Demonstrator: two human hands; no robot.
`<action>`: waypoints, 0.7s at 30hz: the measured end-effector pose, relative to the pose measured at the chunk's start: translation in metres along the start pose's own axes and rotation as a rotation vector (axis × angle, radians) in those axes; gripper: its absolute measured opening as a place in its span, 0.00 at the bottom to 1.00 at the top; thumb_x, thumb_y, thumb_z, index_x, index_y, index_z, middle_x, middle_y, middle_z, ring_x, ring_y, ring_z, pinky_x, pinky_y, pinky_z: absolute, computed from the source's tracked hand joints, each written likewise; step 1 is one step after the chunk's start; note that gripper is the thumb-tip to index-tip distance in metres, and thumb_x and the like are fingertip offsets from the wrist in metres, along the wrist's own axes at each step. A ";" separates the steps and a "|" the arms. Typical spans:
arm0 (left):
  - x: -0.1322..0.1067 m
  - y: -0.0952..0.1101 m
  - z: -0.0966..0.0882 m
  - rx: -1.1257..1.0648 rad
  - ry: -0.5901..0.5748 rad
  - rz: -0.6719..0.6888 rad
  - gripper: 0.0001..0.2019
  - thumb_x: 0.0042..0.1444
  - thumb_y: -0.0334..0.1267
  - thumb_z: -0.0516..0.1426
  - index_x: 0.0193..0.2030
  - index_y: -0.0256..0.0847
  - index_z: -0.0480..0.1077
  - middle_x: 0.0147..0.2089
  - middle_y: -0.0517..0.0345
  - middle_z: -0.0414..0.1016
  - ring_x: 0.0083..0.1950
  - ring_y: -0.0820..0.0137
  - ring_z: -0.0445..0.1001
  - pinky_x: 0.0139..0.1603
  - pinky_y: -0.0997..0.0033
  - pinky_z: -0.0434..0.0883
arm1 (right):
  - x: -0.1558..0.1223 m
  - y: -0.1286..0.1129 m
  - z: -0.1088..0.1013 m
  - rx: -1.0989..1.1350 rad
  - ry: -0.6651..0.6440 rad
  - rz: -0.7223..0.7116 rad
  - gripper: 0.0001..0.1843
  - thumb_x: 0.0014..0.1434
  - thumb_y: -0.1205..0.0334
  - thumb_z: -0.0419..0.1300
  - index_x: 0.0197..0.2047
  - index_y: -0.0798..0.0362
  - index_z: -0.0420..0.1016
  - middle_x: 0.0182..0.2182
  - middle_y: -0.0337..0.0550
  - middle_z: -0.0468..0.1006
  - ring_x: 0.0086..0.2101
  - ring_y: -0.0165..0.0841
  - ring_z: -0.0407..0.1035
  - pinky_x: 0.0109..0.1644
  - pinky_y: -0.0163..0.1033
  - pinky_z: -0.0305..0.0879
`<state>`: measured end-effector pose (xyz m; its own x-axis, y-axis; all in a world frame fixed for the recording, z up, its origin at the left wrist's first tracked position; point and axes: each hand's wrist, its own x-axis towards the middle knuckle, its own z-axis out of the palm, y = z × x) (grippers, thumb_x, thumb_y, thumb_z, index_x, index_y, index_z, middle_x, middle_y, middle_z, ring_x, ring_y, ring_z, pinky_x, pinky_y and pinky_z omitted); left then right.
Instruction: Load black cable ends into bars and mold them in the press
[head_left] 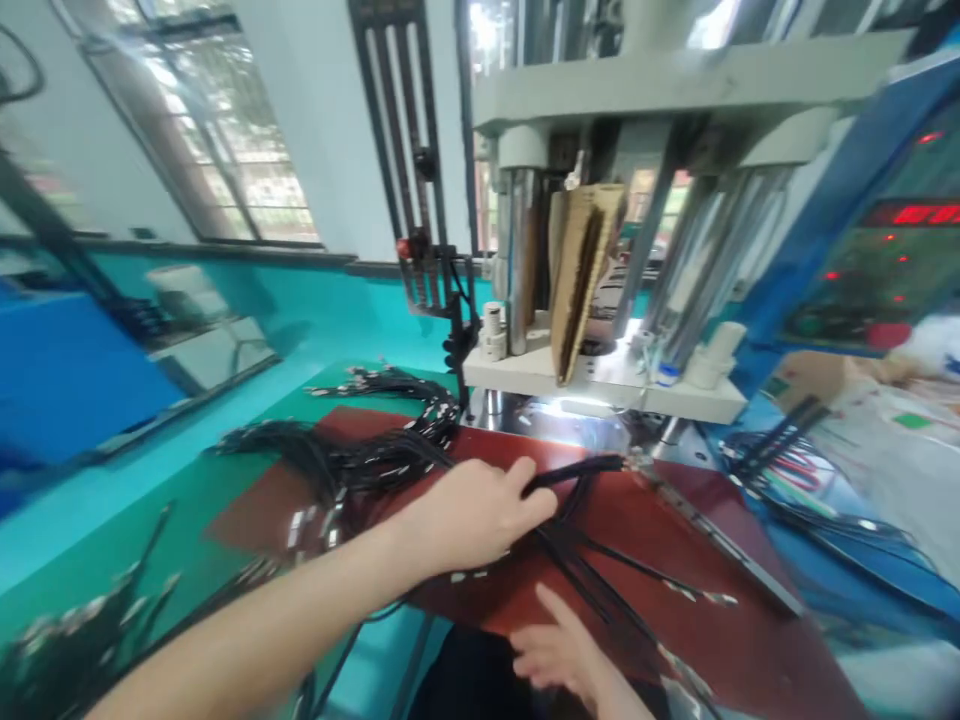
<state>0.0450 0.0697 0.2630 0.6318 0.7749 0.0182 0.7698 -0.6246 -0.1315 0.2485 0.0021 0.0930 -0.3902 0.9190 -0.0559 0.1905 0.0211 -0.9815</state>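
Note:
Over the dark red board [697, 620], my left hand [484, 505] has its fingers closed around a bundle of black cables [581, 470]. The bundle's far end reaches the metal parts under the press. More black cables [607, 600] with small pale ends run from beneath that hand toward the lower right. My right hand [559, 645] is at the board's near edge, index finger stretched out and nothing visible in it. Large heaps of black cables [360, 455] lie left of my left hand. Blur hides the finer details of the cable ends.
A pale press [600, 385] with metal columns stands straight ahead, cardboard [585, 270] wedged between its plates. A slim metal rail [720, 540] lies at the right of the board. Coiled wires [810, 500] rest on the blue surface beyond. A green mat [75, 535] extends left.

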 end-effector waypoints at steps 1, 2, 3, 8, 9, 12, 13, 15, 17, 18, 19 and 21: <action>0.018 0.004 0.011 0.020 0.026 0.079 0.11 0.55 0.33 0.44 0.44 0.43 0.59 0.40 0.53 0.63 0.27 0.72 0.67 0.28 0.71 0.65 | 0.005 -0.004 -0.004 0.141 -0.031 -0.017 0.33 0.43 0.49 0.63 0.54 0.42 0.64 0.43 0.46 0.74 0.41 0.43 0.69 0.44 0.51 0.65; 0.033 0.008 0.023 0.028 0.041 0.141 0.11 0.55 0.33 0.44 0.45 0.42 0.59 0.40 0.52 0.64 0.26 0.72 0.68 0.27 0.70 0.65 | 0.009 -0.008 -0.010 0.299 -0.043 -0.036 0.33 0.42 0.49 0.64 0.53 0.43 0.65 0.46 0.49 0.72 0.43 0.45 0.68 0.45 0.53 0.64; 0.046 0.011 0.035 0.031 0.049 0.183 0.10 0.56 0.32 0.44 0.44 0.42 0.59 0.40 0.52 0.64 0.27 0.71 0.68 0.27 0.70 0.65 | 0.012 -0.010 -0.017 0.459 -0.027 -0.052 0.30 0.43 0.49 0.64 0.51 0.45 0.68 0.48 0.51 0.70 0.45 0.47 0.66 0.47 0.54 0.62; 0.068 0.033 0.085 -0.057 0.169 0.241 0.06 0.55 0.31 0.46 0.37 0.40 0.61 0.54 0.48 0.58 0.48 0.59 0.65 0.43 0.59 0.65 | 0.014 -0.012 -0.051 0.908 0.361 -0.056 0.16 0.54 0.53 0.56 0.46 0.43 0.71 0.46 0.44 0.72 0.47 0.42 0.64 0.51 0.53 0.58; 0.065 0.038 0.090 -0.093 0.181 0.236 0.05 0.54 0.30 0.46 0.36 0.40 0.61 0.54 0.48 0.59 0.50 0.59 0.63 0.46 0.58 0.64 | 0.014 -0.013 -0.056 0.937 0.421 -0.059 0.15 0.55 0.54 0.55 0.47 0.43 0.70 0.44 0.43 0.73 0.47 0.40 0.65 0.52 0.51 0.58; 0.050 0.050 0.094 -0.222 0.075 0.236 0.08 0.54 0.27 0.44 0.35 0.39 0.62 0.42 0.51 0.67 0.42 0.64 0.65 0.45 0.61 0.63 | 0.018 -0.021 -0.064 0.900 0.506 -0.045 0.12 0.57 0.57 0.54 0.42 0.51 0.74 0.38 0.45 0.75 0.43 0.37 0.66 0.51 0.46 0.59; 0.045 0.053 0.093 -0.263 0.002 0.236 0.09 0.54 0.27 0.44 0.36 0.39 0.63 0.39 0.51 0.69 0.40 0.66 0.66 0.44 0.62 0.64 | 0.020 -0.025 -0.066 0.862 0.487 -0.036 0.12 0.56 0.58 0.54 0.39 0.53 0.75 0.36 0.46 0.76 0.42 0.37 0.67 0.49 0.45 0.60; 0.038 0.059 0.089 -0.366 -0.167 0.221 0.07 0.54 0.29 0.46 0.36 0.38 0.64 0.36 0.52 0.70 0.37 0.66 0.68 0.41 0.65 0.65 | 0.024 -0.032 -0.065 0.791 0.409 -0.032 0.12 0.56 0.59 0.55 0.36 0.56 0.76 0.36 0.48 0.76 0.41 0.39 0.67 0.48 0.45 0.61; 0.040 0.064 0.085 -0.570 -0.272 0.177 0.05 0.51 0.32 0.50 0.35 0.38 0.65 0.36 0.54 0.72 0.36 0.68 0.68 0.39 0.69 0.65 | 0.028 -0.036 -0.062 0.746 0.321 -0.046 0.13 0.56 0.59 0.54 0.36 0.57 0.76 0.38 0.50 0.76 0.43 0.41 0.66 0.50 0.47 0.59; 0.044 0.068 0.083 -0.720 -0.283 0.154 0.06 0.50 0.32 0.52 0.36 0.39 0.65 0.36 0.57 0.71 0.35 0.69 0.69 0.38 0.72 0.65 | 0.030 -0.037 -0.060 0.737 0.287 -0.049 0.13 0.56 0.59 0.54 0.37 0.57 0.76 0.39 0.51 0.76 0.43 0.41 0.66 0.51 0.47 0.57; 0.051 0.071 0.082 -0.883 -0.274 0.127 0.08 0.49 0.32 0.52 0.38 0.40 0.64 0.36 0.59 0.71 0.34 0.71 0.68 0.36 0.74 0.65 | 0.032 -0.037 -0.059 0.736 0.262 -0.050 0.13 0.56 0.59 0.54 0.37 0.57 0.76 0.39 0.50 0.75 0.43 0.41 0.66 0.51 0.48 0.57; 0.067 0.078 0.081 -1.152 -0.240 0.075 0.12 0.50 0.33 0.51 0.43 0.41 0.62 0.37 0.61 0.69 0.29 0.76 0.67 0.30 0.76 0.64 | 0.034 -0.037 -0.059 0.750 0.235 -0.052 0.13 0.56 0.59 0.54 0.41 0.55 0.75 0.40 0.49 0.75 0.43 0.40 0.66 0.50 0.48 0.58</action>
<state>0.1402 0.0806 0.1741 0.7406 0.6538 -0.1548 0.4367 -0.2932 0.8505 0.2810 0.0558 0.1379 -0.1653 0.9851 -0.0481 -0.5140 -0.1277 -0.8483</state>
